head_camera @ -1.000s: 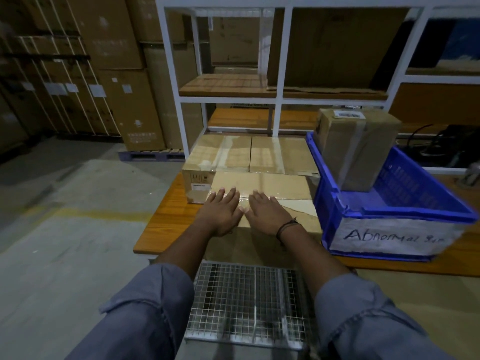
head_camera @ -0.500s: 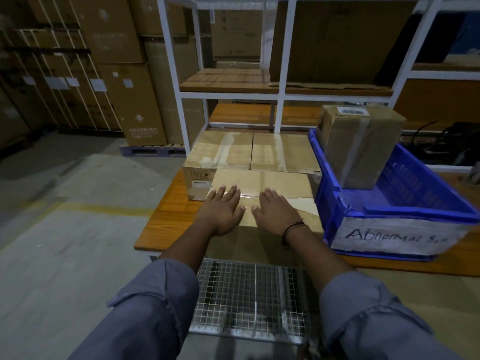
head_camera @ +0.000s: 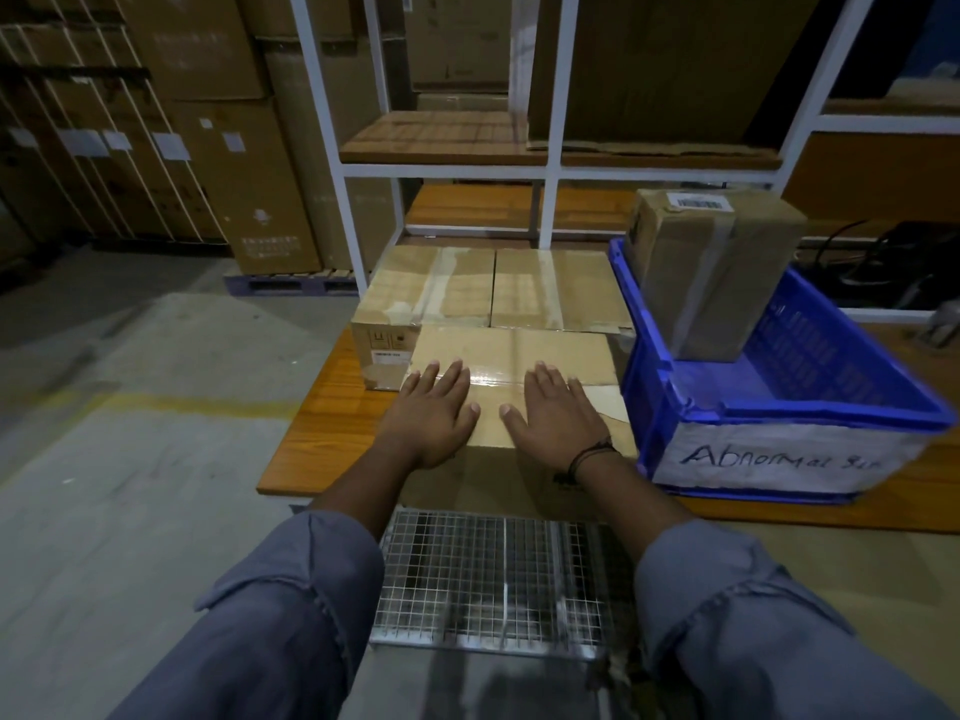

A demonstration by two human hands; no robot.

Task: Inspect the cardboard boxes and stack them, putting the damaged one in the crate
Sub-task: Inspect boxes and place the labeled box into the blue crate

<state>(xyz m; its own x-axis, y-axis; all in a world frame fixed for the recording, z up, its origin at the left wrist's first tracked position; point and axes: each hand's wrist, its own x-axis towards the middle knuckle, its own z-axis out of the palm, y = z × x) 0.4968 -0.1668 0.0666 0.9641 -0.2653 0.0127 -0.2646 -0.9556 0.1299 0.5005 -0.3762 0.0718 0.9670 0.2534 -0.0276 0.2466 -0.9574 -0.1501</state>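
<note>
A taped cardboard box point(head_camera: 511, 350) stands at the near edge of the wooden table point(head_camera: 324, 407). My left hand point(head_camera: 434, 413) and my right hand point(head_camera: 558, 413) lie flat on its top, fingers straight and a small gap between the thumbs. Torn paper shows on the top at the box's right side. Behind it sit two more taped boxes side by side, the left box point(head_camera: 431, 285) and the right box point(head_camera: 558, 288). To the right stands a blue crate point(head_camera: 789, 418) labelled "Abnormal", with a taped, barcoded box point(head_camera: 711, 272) standing upright inside it.
A white metal shelf frame point(head_camera: 550, 168) with wooden shelves rises behind the table. A wire mesh rack point(head_camera: 493, 574) sits below the table's front edge, between my arms. Stacked cartons point(head_camera: 208, 122) on a pallet fill the back left. Concrete floor with a yellow line lies to the left.
My two hands have slid slightly apart on the box top, widening the gap between the thumbs. The boxes and crate have not moved.
</note>
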